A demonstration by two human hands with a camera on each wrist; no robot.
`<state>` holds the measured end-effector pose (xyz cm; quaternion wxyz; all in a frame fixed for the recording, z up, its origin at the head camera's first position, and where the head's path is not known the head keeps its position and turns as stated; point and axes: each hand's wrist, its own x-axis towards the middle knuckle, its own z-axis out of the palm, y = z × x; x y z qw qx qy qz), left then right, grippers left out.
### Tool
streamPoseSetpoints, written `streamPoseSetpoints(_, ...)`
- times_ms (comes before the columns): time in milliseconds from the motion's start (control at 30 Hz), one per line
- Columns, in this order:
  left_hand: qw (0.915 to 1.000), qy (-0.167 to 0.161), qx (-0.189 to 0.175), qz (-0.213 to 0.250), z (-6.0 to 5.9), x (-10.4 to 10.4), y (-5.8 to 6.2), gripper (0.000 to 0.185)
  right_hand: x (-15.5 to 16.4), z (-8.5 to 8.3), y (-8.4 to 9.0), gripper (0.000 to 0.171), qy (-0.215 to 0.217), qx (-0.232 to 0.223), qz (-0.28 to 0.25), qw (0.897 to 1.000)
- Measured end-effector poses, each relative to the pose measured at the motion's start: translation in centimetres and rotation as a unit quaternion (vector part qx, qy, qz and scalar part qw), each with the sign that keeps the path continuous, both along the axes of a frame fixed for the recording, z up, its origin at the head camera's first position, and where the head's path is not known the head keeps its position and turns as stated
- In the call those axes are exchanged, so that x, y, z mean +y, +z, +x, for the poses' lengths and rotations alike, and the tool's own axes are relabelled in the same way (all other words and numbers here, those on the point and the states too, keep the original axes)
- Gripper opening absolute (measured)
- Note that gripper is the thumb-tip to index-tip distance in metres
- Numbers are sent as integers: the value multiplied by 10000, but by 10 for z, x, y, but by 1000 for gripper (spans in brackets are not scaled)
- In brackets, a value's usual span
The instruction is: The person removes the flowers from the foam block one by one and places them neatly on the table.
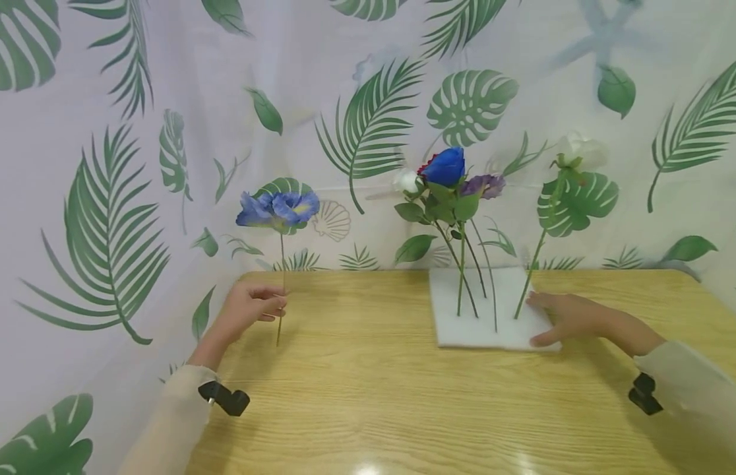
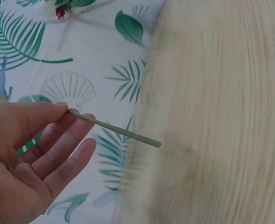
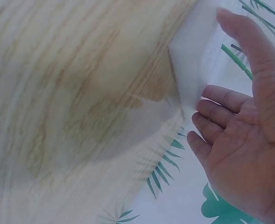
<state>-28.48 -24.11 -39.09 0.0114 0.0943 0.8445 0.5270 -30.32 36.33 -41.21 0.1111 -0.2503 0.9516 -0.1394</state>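
My left hand [image 1: 249, 311] pinches the thin stem of a blue flower [image 1: 277, 210] between thumb and fingers, at the table's left side. The bloom is up and the stem stands nearly vertical. In the left wrist view the green stem [image 2: 123, 130] sticks out past the fingertips, its cut end over the wood. A white foam block [image 1: 463, 335] lies on the table, with several flowers standing in it. My right hand [image 1: 572, 318] rests at the block's right edge, thumb near the front corner. The right wrist view has its straight fingers [image 3: 226, 99] against the foam's side [image 3: 193, 60].
In the foam stand a blue rose [image 1: 446, 166], a purple flower [image 1: 485, 186] and a white flower [image 1: 582, 152] leaning right. Some red petals and another white bloom show behind the rose. The wooden table [image 1: 356, 382] meets a leaf-printed cloth [image 1: 356, 244] at its back and left.
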Motion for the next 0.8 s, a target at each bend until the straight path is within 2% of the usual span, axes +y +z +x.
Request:
streamPoseSetpoints(267, 9989, 106, -397, -214, 10, -21, -3, 37, 1, 0, -1, 100, 35, 100, 2, 9999)
streamPoseSetpoints(567, 9953, 219, -883, -332, 9, -40, -17, 34, 1, 1, 1, 99, 22, 110, 31, 9999)
streamPoseSetpoints(800, 9901, 300, -1216, -631, 10, -51, -20, 35, 0, 1, 1, 99, 25, 59, 4, 10000)
